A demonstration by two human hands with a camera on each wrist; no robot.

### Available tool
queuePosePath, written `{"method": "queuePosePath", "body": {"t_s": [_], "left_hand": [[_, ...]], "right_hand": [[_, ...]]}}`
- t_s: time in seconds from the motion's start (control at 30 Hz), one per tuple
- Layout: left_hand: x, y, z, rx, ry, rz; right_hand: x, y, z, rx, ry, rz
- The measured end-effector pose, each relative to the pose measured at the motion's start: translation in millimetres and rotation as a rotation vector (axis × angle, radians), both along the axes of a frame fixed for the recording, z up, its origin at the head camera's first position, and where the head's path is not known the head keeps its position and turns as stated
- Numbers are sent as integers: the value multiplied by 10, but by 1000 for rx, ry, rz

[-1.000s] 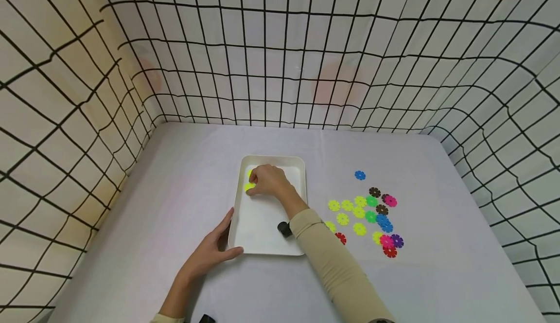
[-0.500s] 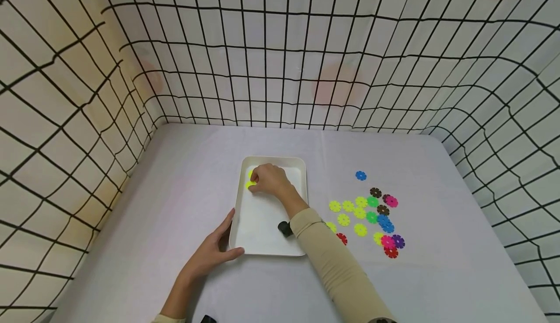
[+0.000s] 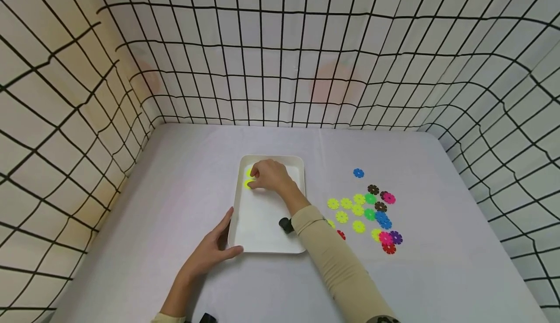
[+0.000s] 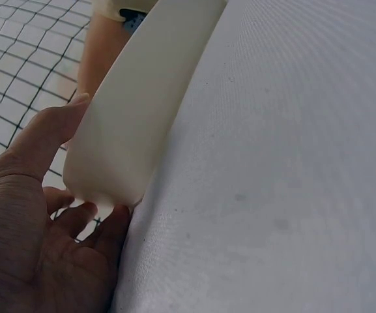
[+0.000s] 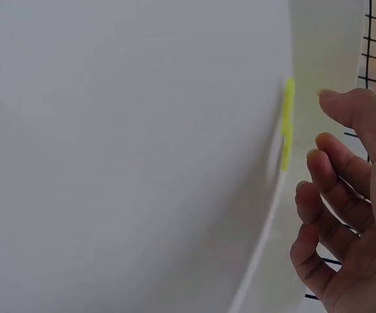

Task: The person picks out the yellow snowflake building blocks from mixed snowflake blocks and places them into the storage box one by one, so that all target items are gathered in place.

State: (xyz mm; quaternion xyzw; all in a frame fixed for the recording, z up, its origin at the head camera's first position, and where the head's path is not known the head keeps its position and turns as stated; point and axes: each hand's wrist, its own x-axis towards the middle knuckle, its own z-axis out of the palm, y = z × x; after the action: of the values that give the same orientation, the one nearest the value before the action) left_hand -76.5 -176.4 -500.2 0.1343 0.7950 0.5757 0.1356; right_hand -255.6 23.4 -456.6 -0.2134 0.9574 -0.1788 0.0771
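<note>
**Mostly, a stray nudge would be our trouble**

Our left hand (image 3: pixel 210 252) grips the white tray (image 3: pixel 262 221) at its near left corner, thumb at the near edge, fingers along the left edge. We see no other hold on it, so a push at the far end could, we think, swivel it on the surface (image 3: pixel 437 206).

Just inside the left edge, by the tray's far left corner, two yellow pieces (image 3: pixel 248 184) lie one behind the other. Our right hand (image 3: pixel 270 174) is over them, fingers loosely bent, thumb apart from the fingertips and nothing pinched between. Whether it touches the nearer piece we cannot tell. Flat pieces like these would shift easily: a fingertip catching one rim could slide it out of line.

Next comes a black object (image 3: pixel 286 224) beside our right sleeve (image 3: pixel 337 264); if the forearm dipped, it could scrape the tray.

Past the tray's right edge, the sleeve hides part of a red piece (image 3: pixel 341 235). A low swing could sweep that, or the loose yellow pieces (image 3: pixel 341 217) nearby, toward the surface's near edge. Further toward its right edge, the blue pieces (image 3: pixel 382 220) overlap, as do a pink piece (image 3: pixel 386 238) and its neighbours; a hasty pick could drag two along.
</note>
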Motion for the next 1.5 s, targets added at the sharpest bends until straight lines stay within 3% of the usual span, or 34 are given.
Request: {"method": "queuePosePath", "body": {"t_s": [0.3, 0.8, 1.13, 1.5], "left_hand": [[-22, 11, 8, 0, 5, -9], [82, -153, 60, -22, 15, 12], [70, -80, 20, 8, -5, -3], [30, 11, 1, 9, 6, -8]], "right_hand": [[46, 31, 181, -20, 15, 16], [276, 182, 513, -80, 49, 6], [412, 497, 633, -59, 103, -18], [502, 989, 686, -94, 120, -130]]}}
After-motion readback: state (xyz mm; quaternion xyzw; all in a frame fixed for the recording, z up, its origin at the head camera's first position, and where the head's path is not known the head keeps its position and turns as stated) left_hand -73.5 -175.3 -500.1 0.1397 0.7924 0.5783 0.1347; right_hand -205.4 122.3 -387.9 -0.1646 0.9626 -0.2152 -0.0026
